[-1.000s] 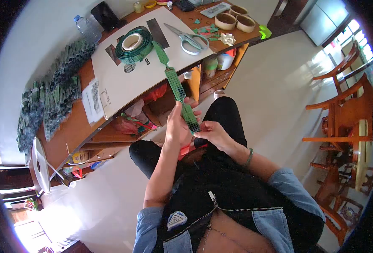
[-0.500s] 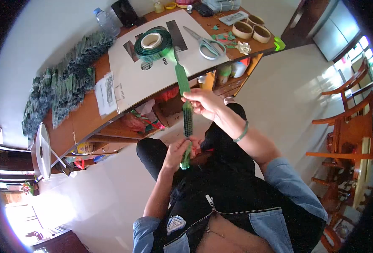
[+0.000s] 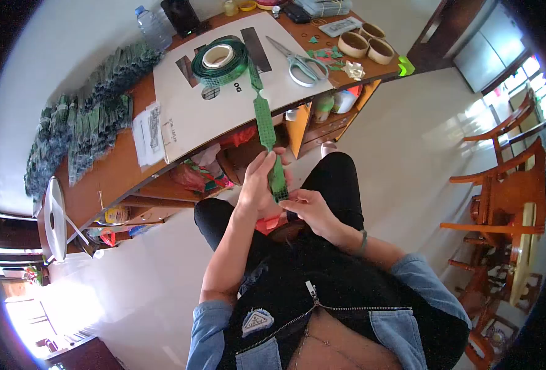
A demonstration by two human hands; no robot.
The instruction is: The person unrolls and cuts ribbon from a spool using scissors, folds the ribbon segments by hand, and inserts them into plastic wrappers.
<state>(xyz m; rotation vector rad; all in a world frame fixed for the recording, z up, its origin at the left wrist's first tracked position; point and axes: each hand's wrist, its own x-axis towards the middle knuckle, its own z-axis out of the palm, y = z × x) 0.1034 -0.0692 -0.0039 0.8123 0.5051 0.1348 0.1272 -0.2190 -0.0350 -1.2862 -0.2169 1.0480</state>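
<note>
A green strip (image 3: 264, 120) with a grid pattern and pinched-in necks runs off a green roll (image 3: 200, 69) with a white core, lying on the table. It hangs over the table's front edge down to my lap. My left hand (image 3: 257, 185) is closed on the strip just below one of its necks. Lower down, my right hand (image 3: 313, 211) pinches the strip near its bottom end, fingertips together, close to my left hand. Something red (image 3: 268, 223) shows in my lap beneath the hands.
Grey-handled scissors (image 3: 300, 65) lie open on the white board (image 3: 180, 120), right of the roll. Bundles of dark green strips (image 3: 100, 123) line the table's left side. Tan tape rolls (image 3: 353, 44) stand at the right. Wooden chairs (image 3: 501, 172) are off to the right.
My left hand has moved up the strip, and my right hand has come down from its upper part to the bottom end. The view has shifted slightly.
</note>
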